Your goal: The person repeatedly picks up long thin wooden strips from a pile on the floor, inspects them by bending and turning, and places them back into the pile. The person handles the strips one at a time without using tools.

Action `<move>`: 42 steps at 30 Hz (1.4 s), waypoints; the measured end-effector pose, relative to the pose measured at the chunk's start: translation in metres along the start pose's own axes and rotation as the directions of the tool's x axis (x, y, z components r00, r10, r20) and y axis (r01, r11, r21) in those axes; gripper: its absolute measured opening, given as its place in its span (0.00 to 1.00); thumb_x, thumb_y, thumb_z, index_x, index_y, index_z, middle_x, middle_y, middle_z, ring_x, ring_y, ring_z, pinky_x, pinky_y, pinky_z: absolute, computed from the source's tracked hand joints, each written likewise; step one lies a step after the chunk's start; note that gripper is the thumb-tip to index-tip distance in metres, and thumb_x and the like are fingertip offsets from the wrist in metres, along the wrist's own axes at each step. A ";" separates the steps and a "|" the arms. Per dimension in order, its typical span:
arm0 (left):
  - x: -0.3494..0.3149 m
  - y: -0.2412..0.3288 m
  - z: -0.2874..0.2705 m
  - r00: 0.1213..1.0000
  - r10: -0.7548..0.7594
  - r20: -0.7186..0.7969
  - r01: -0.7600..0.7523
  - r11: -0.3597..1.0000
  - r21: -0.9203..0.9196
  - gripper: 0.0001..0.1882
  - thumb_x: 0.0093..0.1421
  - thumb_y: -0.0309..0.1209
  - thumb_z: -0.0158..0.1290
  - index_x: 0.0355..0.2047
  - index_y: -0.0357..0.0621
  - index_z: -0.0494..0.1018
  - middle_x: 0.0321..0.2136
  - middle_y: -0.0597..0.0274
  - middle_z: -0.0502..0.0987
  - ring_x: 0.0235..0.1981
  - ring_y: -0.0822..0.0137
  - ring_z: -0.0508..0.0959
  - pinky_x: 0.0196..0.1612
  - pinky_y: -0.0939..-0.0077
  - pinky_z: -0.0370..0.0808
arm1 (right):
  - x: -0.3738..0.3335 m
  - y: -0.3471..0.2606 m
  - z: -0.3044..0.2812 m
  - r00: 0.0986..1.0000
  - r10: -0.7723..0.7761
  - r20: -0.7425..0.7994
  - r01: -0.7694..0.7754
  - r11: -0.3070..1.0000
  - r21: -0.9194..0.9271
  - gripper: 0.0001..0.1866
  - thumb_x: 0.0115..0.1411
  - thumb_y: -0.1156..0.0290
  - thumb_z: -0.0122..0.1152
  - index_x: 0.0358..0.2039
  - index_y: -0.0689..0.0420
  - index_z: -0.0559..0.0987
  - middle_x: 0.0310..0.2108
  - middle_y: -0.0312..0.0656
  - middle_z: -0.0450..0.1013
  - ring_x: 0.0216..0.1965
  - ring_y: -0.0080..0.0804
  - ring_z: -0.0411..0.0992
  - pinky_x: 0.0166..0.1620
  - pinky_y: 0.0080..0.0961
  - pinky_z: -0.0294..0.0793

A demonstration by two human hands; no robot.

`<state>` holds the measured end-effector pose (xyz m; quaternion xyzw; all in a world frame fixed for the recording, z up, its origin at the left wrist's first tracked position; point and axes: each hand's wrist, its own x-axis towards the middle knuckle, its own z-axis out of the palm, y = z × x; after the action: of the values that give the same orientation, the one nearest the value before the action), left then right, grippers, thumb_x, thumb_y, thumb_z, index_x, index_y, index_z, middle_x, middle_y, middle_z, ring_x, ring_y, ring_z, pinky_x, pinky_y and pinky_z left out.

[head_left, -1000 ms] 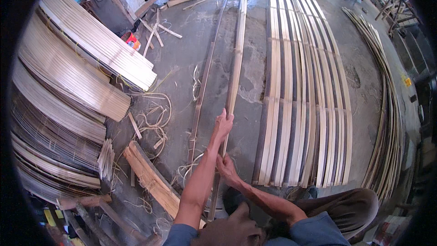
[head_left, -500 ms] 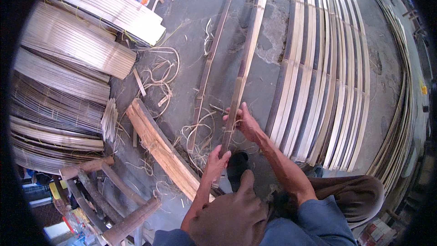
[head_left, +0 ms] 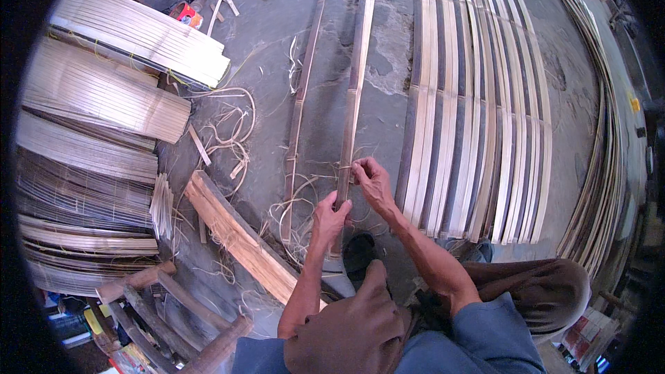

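A person sits over a grey concrete floor (head_left: 388, 83) and works on a long bamboo strip (head_left: 356, 90) that runs from between the hands straight away to the far edge of the view. The left hand (head_left: 330, 216) is closed around the near end of the strip, fingers wrapped over it. The right hand (head_left: 372, 181) sits just beyond it and slightly to the right, its fingertips pinched on the strip's edge, where a thin pale sliver seems to be held; how tightly cannot be told. A second, darker thin strip (head_left: 303, 90) lies on the floor just left of the held one, running the same way. Loose curled shavings (head_left: 232, 131) lie scattered to the left of both. On the right, a row of split bamboo slats (head_left: 478, 118) lies side by side on the floor. Bundles of finer slats (head_left: 111, 90) are stacked on the left, and a rough wooden plank (head_left: 235, 232) lies slanted near the left forearm.
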<state>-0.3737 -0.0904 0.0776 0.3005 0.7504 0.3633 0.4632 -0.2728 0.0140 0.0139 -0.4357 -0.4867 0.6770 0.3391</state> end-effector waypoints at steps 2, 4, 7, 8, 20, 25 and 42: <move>-0.001 -0.006 -0.002 0.996 0.063 -0.067 -0.059 0.996 0.066 0.13 0.58 0.31 0.54 0.41 0.36 0.74 0.22 0.62 0.73 0.23 0.72 0.76 0.27 0.77 0.78 | -0.003 0.001 0.000 1.000 0.007 -0.001 -0.007 0.999 0.050 0.09 0.63 0.68 0.55 0.37 0.62 0.75 0.26 0.38 0.73 0.29 0.21 0.70 0.33 0.22 0.72; -0.007 -0.001 -0.005 0.987 0.038 -0.156 -0.033 0.999 0.034 0.13 0.58 0.31 0.54 0.41 0.35 0.75 0.23 0.63 0.73 0.24 0.71 0.76 0.28 0.78 0.78 | -0.011 -0.005 0.006 0.997 -0.060 0.044 0.062 0.997 -0.040 0.07 0.63 0.70 0.55 0.36 0.61 0.75 0.26 0.37 0.72 0.30 0.22 0.70 0.33 0.22 0.71; -0.006 -0.007 -0.022 0.996 -0.045 -0.081 0.024 0.968 -0.250 0.12 0.59 0.30 0.55 0.40 0.35 0.75 0.23 0.65 0.73 0.24 0.74 0.76 0.29 0.80 0.78 | -0.020 -0.008 0.004 0.931 -0.302 0.203 0.354 0.880 -0.317 0.06 0.62 0.73 0.54 0.38 0.60 0.74 0.27 0.35 0.71 0.30 0.22 0.70 0.33 0.23 0.70; -0.008 -0.007 -0.029 0.997 -0.072 -0.031 0.061 0.960 -0.274 0.11 0.59 0.31 0.55 0.39 0.35 0.75 0.23 0.65 0.73 0.24 0.74 0.75 0.28 0.80 0.78 | -0.017 -0.008 0.000 0.878 -0.395 0.271 0.474 0.800 -0.367 0.06 0.61 0.75 0.54 0.38 0.60 0.74 0.27 0.39 0.71 0.30 0.23 0.70 0.33 0.24 0.71; -0.007 0.011 -0.037 0.979 -0.080 0.187 0.153 0.895 -0.419 0.09 0.62 0.32 0.54 0.36 0.38 0.72 0.23 0.65 0.75 0.22 0.76 0.75 0.26 0.83 0.76 | -0.002 -0.013 -0.001 0.999 -0.017 -0.043 0.018 1.000 0.015 0.15 0.62 0.65 0.55 0.47 0.58 0.71 0.33 0.44 0.73 0.33 0.29 0.71 0.38 0.27 0.71; -0.009 0.008 -0.025 0.988 -0.081 0.133 0.127 0.914 -0.385 0.08 0.62 0.31 0.54 0.36 0.38 0.72 0.23 0.65 0.75 0.22 0.77 0.75 0.25 0.84 0.74 | -0.004 -0.058 0.005 0.956 -0.225 0.187 0.284 0.868 -0.408 0.15 0.65 0.61 0.52 0.45 0.59 0.73 0.32 0.42 0.73 0.32 0.27 0.70 0.37 0.27 0.70; 0.000 -0.007 -0.019 0.989 -0.012 0.150 0.053 0.961 -0.270 0.13 0.61 0.37 0.54 0.36 0.37 0.75 0.22 0.70 0.72 0.25 0.80 0.71 0.27 0.82 0.69 | 0.010 -0.032 -0.014 0.950 0.300 0.085 -0.312 0.905 0.289 0.19 0.68 0.55 0.44 0.35 0.57 0.74 0.27 0.28 0.66 0.30 0.16 0.63 0.36 0.21 0.68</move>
<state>-0.3920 -0.0997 0.0775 0.2473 0.6617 0.4325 0.5603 -0.2624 0.0374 0.0394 -0.4369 -0.3110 0.7958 0.2812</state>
